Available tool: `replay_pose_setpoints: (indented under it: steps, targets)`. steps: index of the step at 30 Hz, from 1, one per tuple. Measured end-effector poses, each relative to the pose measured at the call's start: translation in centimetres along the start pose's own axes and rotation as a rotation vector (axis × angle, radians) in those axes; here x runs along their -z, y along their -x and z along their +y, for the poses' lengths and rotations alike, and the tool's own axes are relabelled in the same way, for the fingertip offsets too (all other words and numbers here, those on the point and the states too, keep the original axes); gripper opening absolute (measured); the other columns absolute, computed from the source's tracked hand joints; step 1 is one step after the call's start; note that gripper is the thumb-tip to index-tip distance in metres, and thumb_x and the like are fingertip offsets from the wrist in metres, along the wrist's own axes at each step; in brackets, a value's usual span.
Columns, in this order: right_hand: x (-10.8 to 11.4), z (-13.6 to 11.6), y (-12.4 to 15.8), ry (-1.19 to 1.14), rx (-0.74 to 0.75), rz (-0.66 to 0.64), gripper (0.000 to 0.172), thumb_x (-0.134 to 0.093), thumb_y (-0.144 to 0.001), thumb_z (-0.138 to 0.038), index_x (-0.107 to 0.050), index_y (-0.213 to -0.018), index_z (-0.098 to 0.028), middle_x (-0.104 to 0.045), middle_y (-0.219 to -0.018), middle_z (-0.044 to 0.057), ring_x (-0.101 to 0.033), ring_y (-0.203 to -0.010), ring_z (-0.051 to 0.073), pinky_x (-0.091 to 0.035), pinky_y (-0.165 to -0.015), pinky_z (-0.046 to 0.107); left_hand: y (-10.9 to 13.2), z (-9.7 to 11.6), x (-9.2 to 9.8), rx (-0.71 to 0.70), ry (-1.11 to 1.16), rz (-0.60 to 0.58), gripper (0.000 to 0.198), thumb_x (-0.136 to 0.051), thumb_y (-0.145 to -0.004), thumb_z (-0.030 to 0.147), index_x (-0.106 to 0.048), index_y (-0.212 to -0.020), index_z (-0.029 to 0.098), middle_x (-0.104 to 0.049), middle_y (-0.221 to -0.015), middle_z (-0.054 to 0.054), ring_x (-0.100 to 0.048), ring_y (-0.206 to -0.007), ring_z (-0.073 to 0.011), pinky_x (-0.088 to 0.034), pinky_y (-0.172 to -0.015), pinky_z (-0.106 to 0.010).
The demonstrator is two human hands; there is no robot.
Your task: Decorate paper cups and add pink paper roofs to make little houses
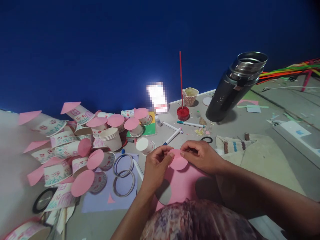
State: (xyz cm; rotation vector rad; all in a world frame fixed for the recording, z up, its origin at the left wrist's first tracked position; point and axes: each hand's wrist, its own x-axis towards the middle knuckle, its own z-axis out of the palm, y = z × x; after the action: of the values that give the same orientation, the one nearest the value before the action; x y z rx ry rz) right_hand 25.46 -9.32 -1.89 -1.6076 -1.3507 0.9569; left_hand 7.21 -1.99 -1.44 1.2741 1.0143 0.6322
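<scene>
Between my two hands is a pink paper circle (178, 161), pinched at its upper left and upper right edges. My left hand (157, 163) grips it with thumb and fingers, and my right hand (200, 155) does the same on the other side. Below it lies a pink paper sheet (185, 185) with round pieces cut out of it. Just beyond my left hand a white paper cup (145, 146) lies tipped, its pale base towards me. A blue-capped marker (172, 136) rests past my fingertips.
Many decorated paper cups with pink paper tops (83, 185) crowd the left. Tape rings (123, 183) lie on a lavender sheet (100, 205). Farther back stand a dark flask (225, 93), a red pot (183, 114) holding a stick and a patterned cup (190, 98). Cloth (260, 160) lies right.
</scene>
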Motion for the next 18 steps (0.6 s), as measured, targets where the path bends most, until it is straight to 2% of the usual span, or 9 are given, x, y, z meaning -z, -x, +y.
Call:
replay_pose_setpoints:
  steps: [4,18]
  targets:
    - [0.05,-0.23,-0.08,-0.015,-0.033,-0.014,0.016,-0.065,-0.086,-0.034,-0.07,-0.078,-0.02,-0.06,-0.063,-0.002,-0.048,-0.059,0.013,-0.034,-0.057,0.027,0.12,0.07,-0.04,-0.012,-0.06,0.019,0.023,-0.08,-0.075,0.038,-0.073,-0.074,0.015,-0.062,-0.064,0.001,-0.049,-0.061,-0.0107,-0.038,-0.058,-0.023]
    - [-0.57,0.12,-0.32,-0.018,-0.029,0.008,0.02,-0.068,-0.084,-0.035,-0.068,-0.071,-0.02,-0.051,-0.056,-0.004,-0.041,-0.055,0.012,-0.028,-0.054,0.027,0.11,0.44,-0.69,0.037,-0.095,0.021,0.024,-0.08,-0.067,0.038,-0.071,-0.067,0.015,-0.061,-0.058,0.0,-0.05,-0.057,-0.0114,-0.037,-0.055,-0.023]
